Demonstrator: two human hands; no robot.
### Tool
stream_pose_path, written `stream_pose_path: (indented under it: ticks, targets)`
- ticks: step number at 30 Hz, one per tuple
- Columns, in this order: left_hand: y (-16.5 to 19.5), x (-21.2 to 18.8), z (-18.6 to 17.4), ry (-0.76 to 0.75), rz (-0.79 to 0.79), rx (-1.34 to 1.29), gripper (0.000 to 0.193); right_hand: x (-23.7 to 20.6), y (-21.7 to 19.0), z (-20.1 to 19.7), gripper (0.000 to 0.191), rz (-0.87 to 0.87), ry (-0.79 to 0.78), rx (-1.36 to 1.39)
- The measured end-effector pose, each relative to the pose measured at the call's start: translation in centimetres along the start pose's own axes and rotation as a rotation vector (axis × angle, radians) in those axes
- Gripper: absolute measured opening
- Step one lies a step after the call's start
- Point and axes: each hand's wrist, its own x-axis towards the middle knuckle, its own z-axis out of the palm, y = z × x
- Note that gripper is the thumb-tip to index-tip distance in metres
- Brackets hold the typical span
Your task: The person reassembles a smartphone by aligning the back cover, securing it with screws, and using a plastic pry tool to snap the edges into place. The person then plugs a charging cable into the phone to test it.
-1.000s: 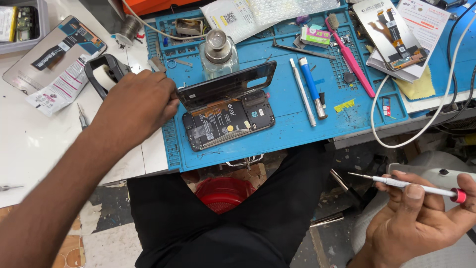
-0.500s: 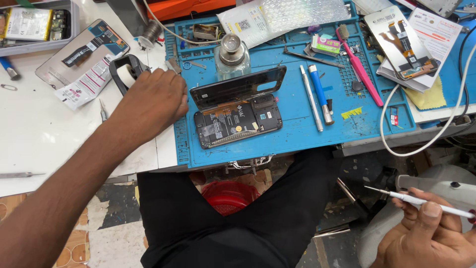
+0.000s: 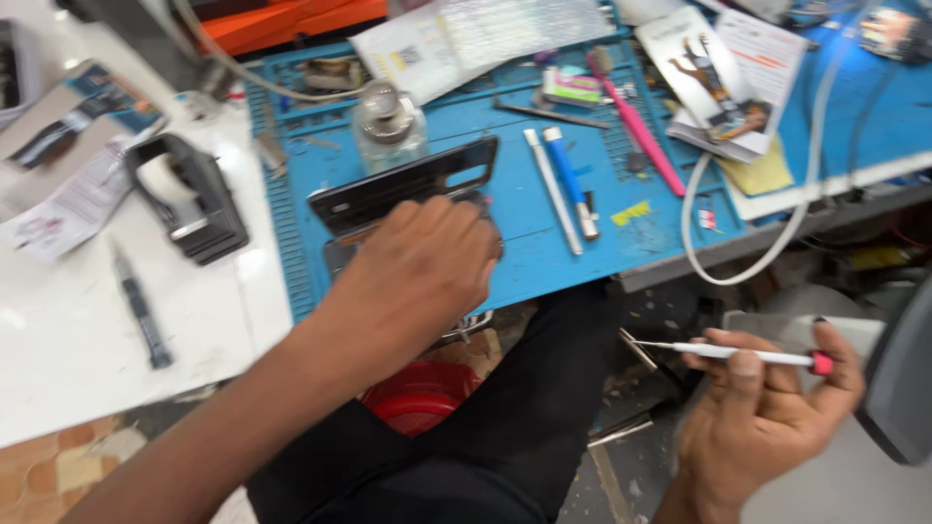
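- Covering most of the opened phone (image 3: 340, 254), the left hand (image 3: 427, 267) lies flat on it with fingers spread and pressing, not clamped; the phone sits on the blue mat (image 3: 544, 247) under the palm, only a strip of its edge showing. Any push sideways could slide the bare board across the mat and scrape parts I cannot see beneath the hand.
- Just beyond the left hand's fingers the black back cover (image 3: 403, 184) leans on its long edge (propped, it seems, against nothing firm); a nudge of the knuckles could tip it flat onto the phone or against the glass bottle (image 3: 386, 131) standing right behind it, and that could spill.
- Well off to the right and below the worktop (image 3: 87, 330), the right hand (image 3: 767, 417) has its fingers closed around a thin white screwdriver (image 3: 728, 354), its tip pointing back toward the left hand. Held out over the floor, it could slip and be lost.
- Between the two hands, two pen-like tools (image 3: 563, 184) lie loose on the mat, free to roll off its near edge.
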Motion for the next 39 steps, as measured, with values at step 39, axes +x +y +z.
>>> stream_pose_path:
  ticks: [39]
  targets:
    - [-2.8,-9.4,2.3,0.204,-0.283,0.090,0.044,4.2,1.9,8.9,0.057,-0.494,-0.544,-0.569]
